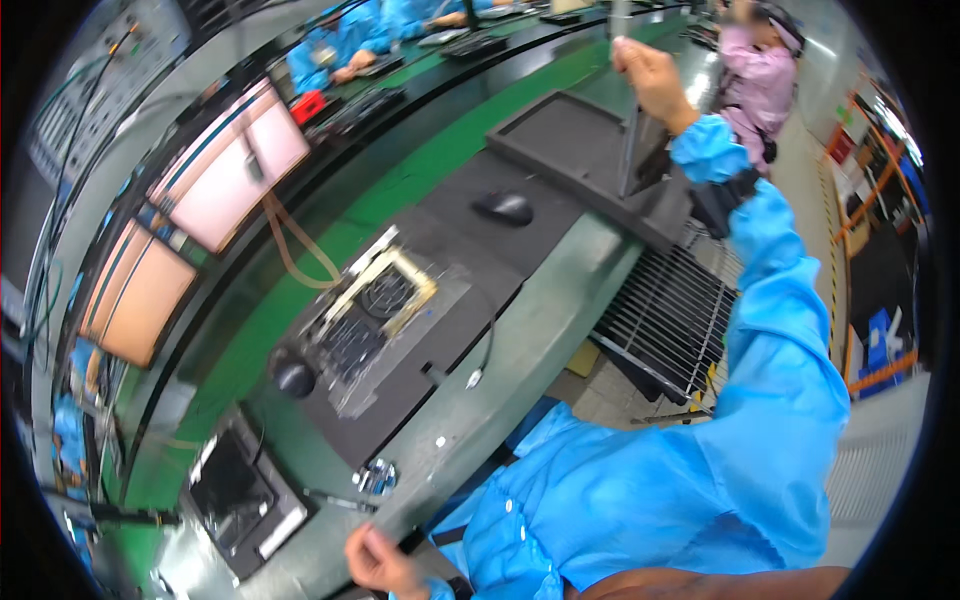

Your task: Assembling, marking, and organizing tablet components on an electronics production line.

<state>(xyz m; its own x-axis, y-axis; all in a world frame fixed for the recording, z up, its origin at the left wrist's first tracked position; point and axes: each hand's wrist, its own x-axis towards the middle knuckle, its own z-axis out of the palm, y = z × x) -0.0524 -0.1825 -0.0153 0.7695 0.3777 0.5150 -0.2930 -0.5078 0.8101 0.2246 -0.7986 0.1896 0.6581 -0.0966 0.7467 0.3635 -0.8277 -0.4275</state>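
Note:
My right hand (655,85) is raised at the far right, its fingers bent together beside a thin upright grey piece (630,150). Blur hides what they grip. That piece stands over a dark foam tray (530,125). At the lower edge my left hand (380,562) hangs in front of the bench, too smeared to read its fingers. A pen-like tool (340,500) and a small shiny metal part (376,477) lie closest to it. On the dark mat in the middle sits a fixture (370,310) with a cream frame and a round fan-like part.
Dark mice (503,207) (295,378) flank the fixture. A tablet-like device (235,485) lies at the lower left, and a wire rack (670,310) stands below the bench at right. Other people in blue (340,50) work across the line; a person in pink (757,80) stands far right.

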